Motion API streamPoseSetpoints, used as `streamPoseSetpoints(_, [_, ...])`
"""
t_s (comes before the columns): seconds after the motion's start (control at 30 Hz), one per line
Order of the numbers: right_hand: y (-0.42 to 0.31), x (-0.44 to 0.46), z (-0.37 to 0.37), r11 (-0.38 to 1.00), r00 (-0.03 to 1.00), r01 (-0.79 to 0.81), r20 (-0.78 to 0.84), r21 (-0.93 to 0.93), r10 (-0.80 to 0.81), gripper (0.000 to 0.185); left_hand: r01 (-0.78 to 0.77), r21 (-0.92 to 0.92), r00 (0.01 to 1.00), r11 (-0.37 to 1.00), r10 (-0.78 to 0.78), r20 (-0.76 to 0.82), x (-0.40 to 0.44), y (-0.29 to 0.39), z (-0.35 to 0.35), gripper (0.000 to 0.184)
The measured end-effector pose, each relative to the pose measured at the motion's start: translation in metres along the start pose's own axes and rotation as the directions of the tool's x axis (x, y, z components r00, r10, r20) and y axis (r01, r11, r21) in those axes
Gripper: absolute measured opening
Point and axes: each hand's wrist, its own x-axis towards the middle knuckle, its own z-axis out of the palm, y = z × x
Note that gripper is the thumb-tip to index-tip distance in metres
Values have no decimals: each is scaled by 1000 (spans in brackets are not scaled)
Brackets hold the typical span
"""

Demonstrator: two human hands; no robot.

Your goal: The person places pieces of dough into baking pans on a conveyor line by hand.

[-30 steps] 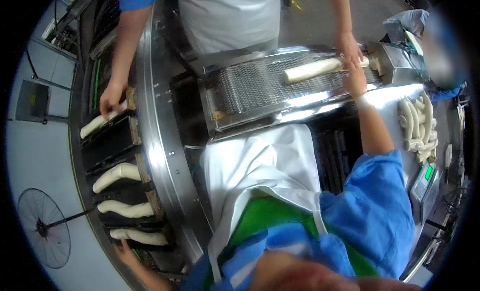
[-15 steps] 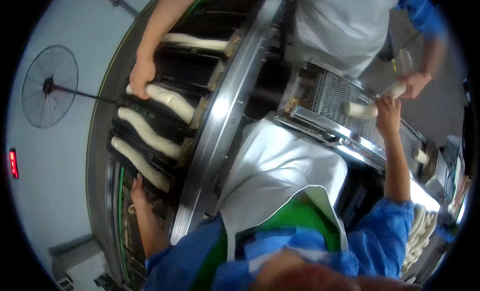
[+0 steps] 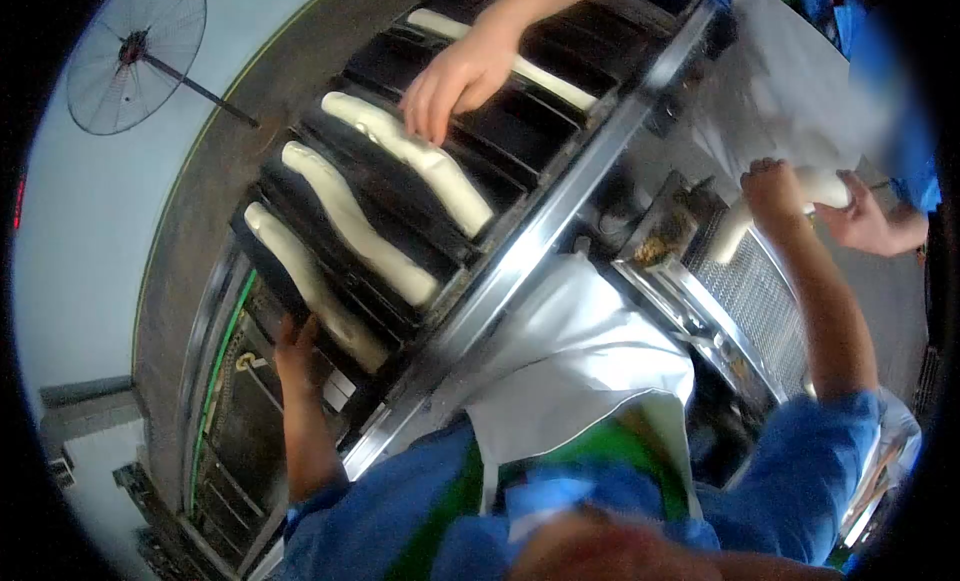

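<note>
My left hand (image 3: 297, 357) reaches up beside the lower end of a dark grooved tray, fingers extended and apart, close to the nearest long strip of pale dough (image 3: 300, 271). A second dough strip (image 3: 355, 226) and a third dough strip (image 3: 450, 181) lie in the grooves beyond it. Over the conveyor, my right hand (image 3: 774, 193) is closed around a thick dough roll (image 3: 733, 233) that hangs at a slant. Part of that roll is hidden behind my fingers.
A co-worker's hand (image 3: 460, 86) rests by the third strip; their other hand (image 3: 868, 221) holds a dough piece (image 3: 825, 187) near my right hand. A shiny metal rail (image 3: 530, 256) divides the trays from the mesh conveyor (image 3: 770, 306). A fan (image 3: 133, 49) stands at upper left.
My view has turned and shifted. My right hand has lifted the dough roll off the mesh belt. The co-worker's hand on the tray side has loosened from the third strip.
</note>
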Motion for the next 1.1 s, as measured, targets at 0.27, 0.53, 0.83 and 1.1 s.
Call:
streamPoseSetpoints(0.27, [31, -13, -255, 530, 778, 336, -546, 779, 310, 39, -101, -350, 994, 931, 106, -5, 9, -27, -7, 60])
streamPoseSetpoints(0.53, [-132, 97, -301, 412, 874, 344, -449, 844, 189, 65, -145, -243, 986, 959, 160, 40, 12, -30, 3, 59])
streamPoseSetpoints(0.83, [-121, 91, -251, 493, 923, 298, -115, 818, -367, 58, -125, -224, 984, 967, 149, 95, 0, -8, -1, 62])
streamPoseSetpoints(1.1, [-108, 117, -328, 30, 899, 437, -436, 899, -45, 44, -112, -180, 992, 977, 120, 32, 2, -24, -7, 65])
